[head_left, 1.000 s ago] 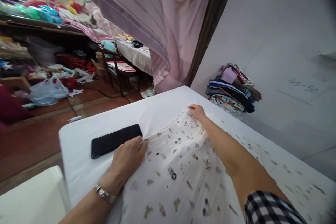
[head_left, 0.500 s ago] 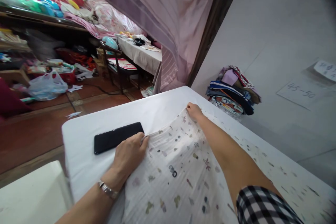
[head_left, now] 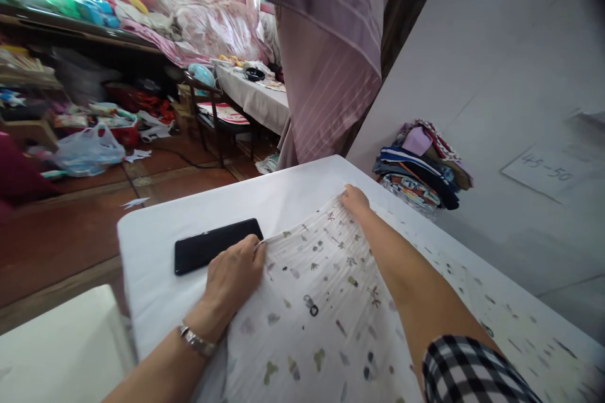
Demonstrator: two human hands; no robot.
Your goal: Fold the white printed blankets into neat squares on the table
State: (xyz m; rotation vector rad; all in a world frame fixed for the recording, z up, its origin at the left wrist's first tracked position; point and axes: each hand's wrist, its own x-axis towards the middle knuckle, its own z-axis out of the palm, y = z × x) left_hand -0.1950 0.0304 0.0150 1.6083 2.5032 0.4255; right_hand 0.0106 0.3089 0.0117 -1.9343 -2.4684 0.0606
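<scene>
A thin white printed cloth (head_left: 326, 302) with small plant-like figures is spread over the white-covered table (head_left: 155, 220). At its far left corner, my left hand (head_left: 236, 267) is closed on the edge, a metal-banded watch on the wrist. My right hand (head_left: 355, 200) grips the far right corner between thumb and fingers. The far edge runs taut between both hands, with fine creases fanning out toward the right corner. Just beyond my left hand lies a black smartphone (head_left: 212, 244), flat on the table.
Folded clothes (head_left: 418, 164) are stacked beside the wall past the table's right edge. A pinkish curtain (head_left: 326, 75) hangs behind the table. At lower left is a pale seat-like surface (head_left: 57, 343). A plastic bag (head_left: 89, 151) and a chair (head_left: 217, 113) stand on the tiled floor.
My right hand has shifted slightly right, and the cloth's far edge looks more stretched and creased. My left hand keeps its hold. The curtain has swung, uncovering more of the bed behind.
</scene>
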